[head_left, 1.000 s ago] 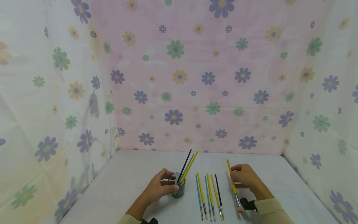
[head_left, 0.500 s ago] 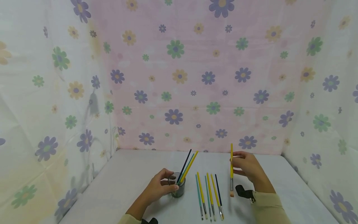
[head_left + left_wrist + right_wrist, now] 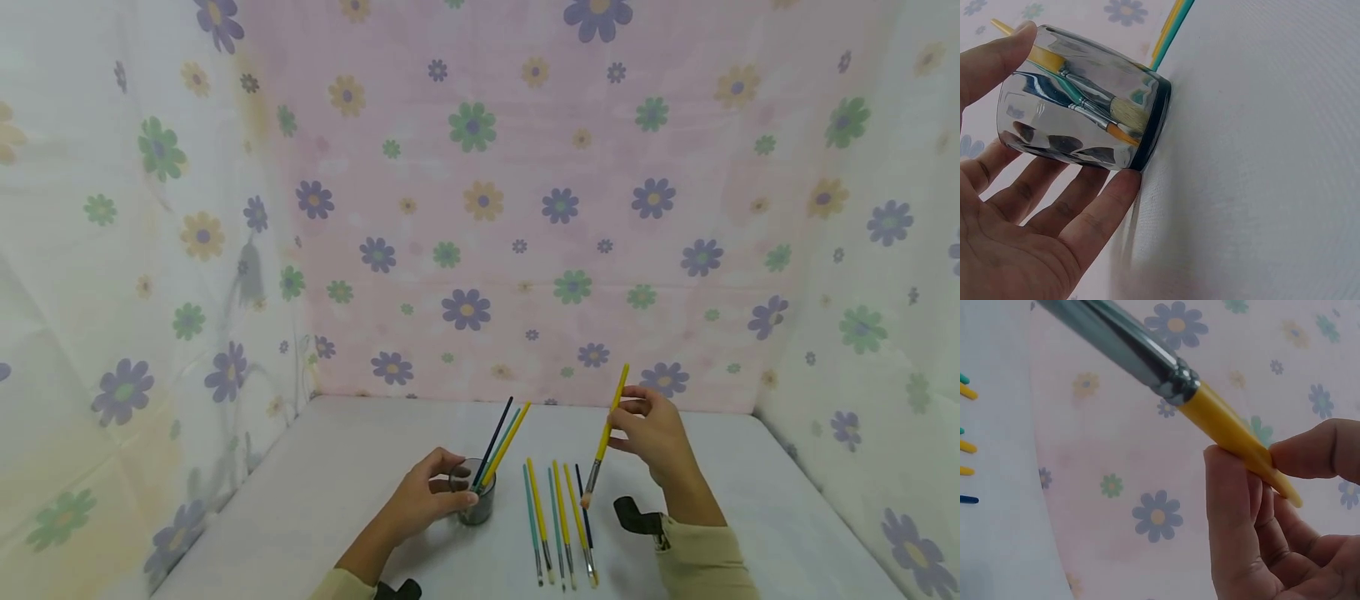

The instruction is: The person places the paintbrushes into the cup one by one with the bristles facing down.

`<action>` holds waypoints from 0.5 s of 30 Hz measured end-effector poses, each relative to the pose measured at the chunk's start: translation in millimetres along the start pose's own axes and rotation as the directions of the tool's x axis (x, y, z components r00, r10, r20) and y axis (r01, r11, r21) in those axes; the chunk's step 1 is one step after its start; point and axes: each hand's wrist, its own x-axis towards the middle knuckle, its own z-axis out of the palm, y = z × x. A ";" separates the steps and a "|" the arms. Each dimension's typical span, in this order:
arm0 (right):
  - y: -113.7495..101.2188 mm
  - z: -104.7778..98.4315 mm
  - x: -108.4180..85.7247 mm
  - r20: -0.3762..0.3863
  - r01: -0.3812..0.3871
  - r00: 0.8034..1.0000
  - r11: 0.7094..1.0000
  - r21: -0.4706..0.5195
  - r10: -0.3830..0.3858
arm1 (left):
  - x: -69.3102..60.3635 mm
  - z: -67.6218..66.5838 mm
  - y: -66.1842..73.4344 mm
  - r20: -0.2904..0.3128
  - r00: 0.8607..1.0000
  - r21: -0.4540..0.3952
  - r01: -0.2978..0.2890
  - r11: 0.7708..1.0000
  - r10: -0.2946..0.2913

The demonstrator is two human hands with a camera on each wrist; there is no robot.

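Observation:
My left hand [image 3: 433, 493] curls its thumb and fingers round a clear glass cup [image 3: 477, 508] standing on the table. Inside the cup lean a dark blue, a teal and a yellow paintbrush [image 3: 507, 442], bristles down; the left wrist view shows their bristles [image 3: 1127, 115] through the glass. My right hand [image 3: 654, 429] pinches a yellow paintbrush [image 3: 606, 433] by its handle, above the table. That brush tilts, with its bristle end low and to the left, over the row of loose brushes. In the right wrist view its metal ferrule [image 3: 1129, 347] points up and left.
Several yellow, teal and dark blue paintbrushes [image 3: 538, 517] lie side by side on the white table [image 3: 360, 450], between the cup and my right hand, bristles toward me. Flowered cloth [image 3: 480, 250] hangs behind and at both sides.
My right hand has lifted the yellow paintbrush from low on the right and swung its bristle end leftward over the row. My left hand keeps its grip on the cup.

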 end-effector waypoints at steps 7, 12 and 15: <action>-6.5 9.1 -3.7 -0.034 0.059 0.998 0.998 0.016 -0.059 | 0.0 -0.7 0.5 -0.002 1.000 -0.004 0.008 1.000 -0.008; -11.0 14.2 -7.7 -0.037 0.099 0.995 0.993 0.071 -0.097 | 0.3 -1.3 0.0 -0.002 1.000 -0.001 0.014 1.000 -0.014; -14.4 17.9 -10.3 -0.040 0.125 0.992 0.987 0.103 -0.122 | 1.2 -1.8 0.1 0.002 1.000 -0.008 0.010 1.000 -0.010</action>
